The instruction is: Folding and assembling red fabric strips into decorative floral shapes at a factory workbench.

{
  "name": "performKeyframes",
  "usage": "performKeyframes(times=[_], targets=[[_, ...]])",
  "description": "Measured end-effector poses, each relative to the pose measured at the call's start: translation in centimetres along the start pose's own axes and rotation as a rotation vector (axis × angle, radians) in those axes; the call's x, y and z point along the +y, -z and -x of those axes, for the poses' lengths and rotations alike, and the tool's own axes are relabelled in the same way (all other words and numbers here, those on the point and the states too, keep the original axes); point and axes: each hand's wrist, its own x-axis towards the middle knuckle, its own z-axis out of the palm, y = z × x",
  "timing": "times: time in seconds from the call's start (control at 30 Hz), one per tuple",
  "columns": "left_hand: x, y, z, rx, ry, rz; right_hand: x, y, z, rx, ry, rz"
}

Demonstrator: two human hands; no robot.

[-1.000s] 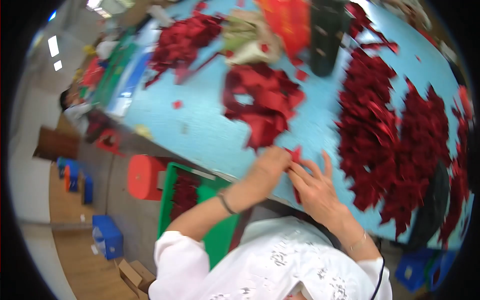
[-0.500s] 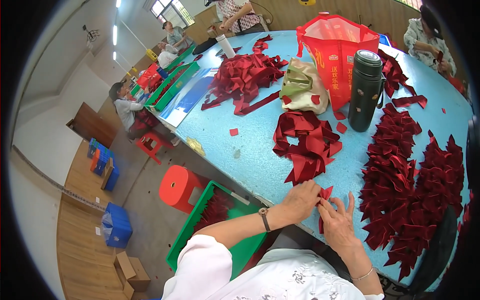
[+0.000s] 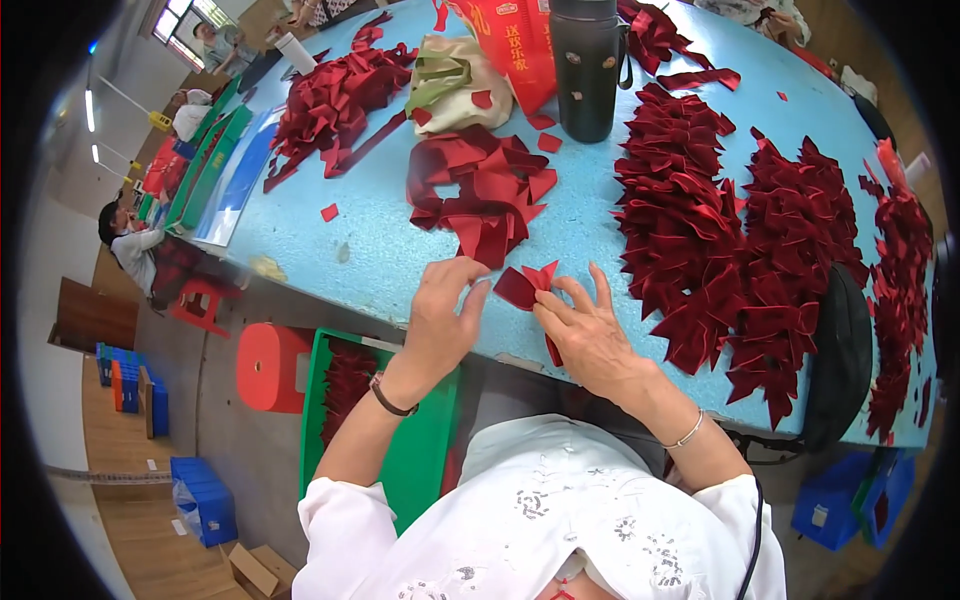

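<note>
Dark red velvet-like cloth, soft and matt with a faint sheen on the folds, makes up the small folded piece (image 3: 527, 284) held between the left hand (image 3: 440, 320) and right hand (image 3: 590, 335). The heaped bows (image 3: 700, 210) share that plush nap. The desk (image 3: 330, 255) has a smooth, matt light-blue top. A dark flask (image 3: 588, 70) looks matt; the stool (image 3: 270, 365) is glossy red plastic.

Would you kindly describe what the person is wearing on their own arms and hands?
Both hands are bare, no gloves. The left hand has a dark band at its wrist; the right hand has a thin silvery bracelet. Short white sleeves with embroidered, lacy patterning end above the elbows.
</note>
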Motion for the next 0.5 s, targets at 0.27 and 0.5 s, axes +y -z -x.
performKeyframes(times=[0.27, 0.5], targets=[[-0.2, -4.3, -0.7, -0.173, 0.128, 0.277, -0.5, 0.5, 0.2, -0.07, -0.015, -0.032], [-0.3, -5.0, -1.1, -0.25, 0.085, 0.132, -0.2, 0.5, 0.1, -0.082, -0.047, -0.062]])
